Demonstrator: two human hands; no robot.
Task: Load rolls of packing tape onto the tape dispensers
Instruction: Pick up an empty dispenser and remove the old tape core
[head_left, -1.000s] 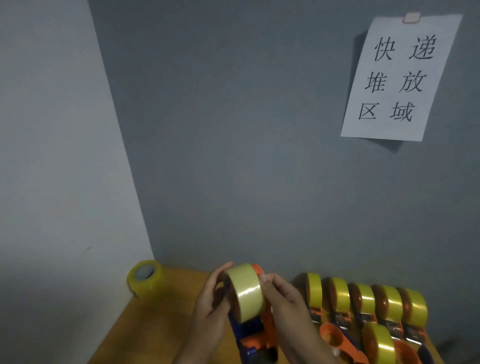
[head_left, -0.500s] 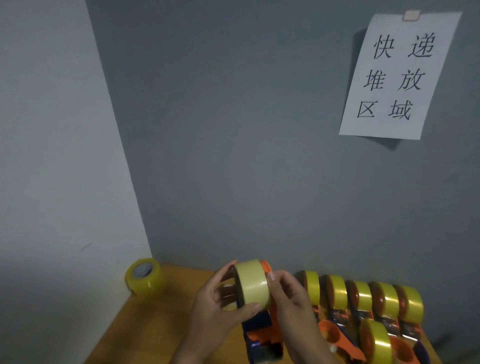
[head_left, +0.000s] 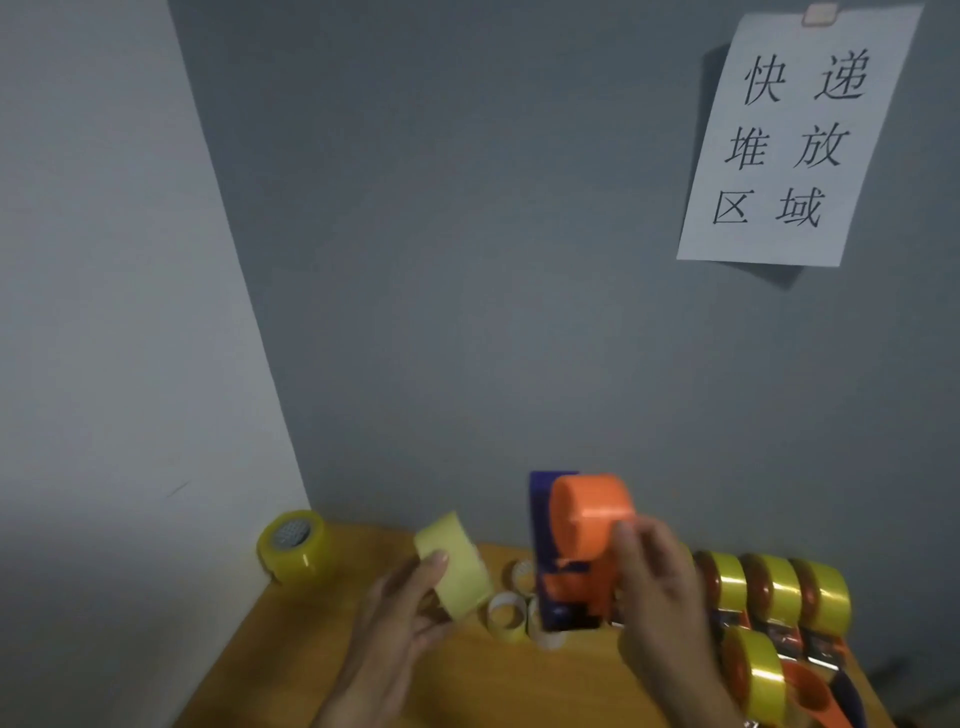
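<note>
Tape roll (head_left: 453, 564), pale yellow, is sitting in the left hand (head_left: 402, 608), whose grip is curling round it with the thumb on its face, above the wooden worktop (head_left: 322, 649). Apart from it, the right hand (head_left: 657, 587) is gripping an orange and blue dispenser (head_left: 576, 545), held upright with its orange hub bare. Loaded dispensers (head_left: 774, 597) are standing in a row at the right, and a yellow roll (head_left: 296, 545) is lying in the far left corner.

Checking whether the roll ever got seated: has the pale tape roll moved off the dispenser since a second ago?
Yes. The left hand has pulled the pale roll off the dispenser, leftward, toward the yellow roll in the table's corner.
</note>
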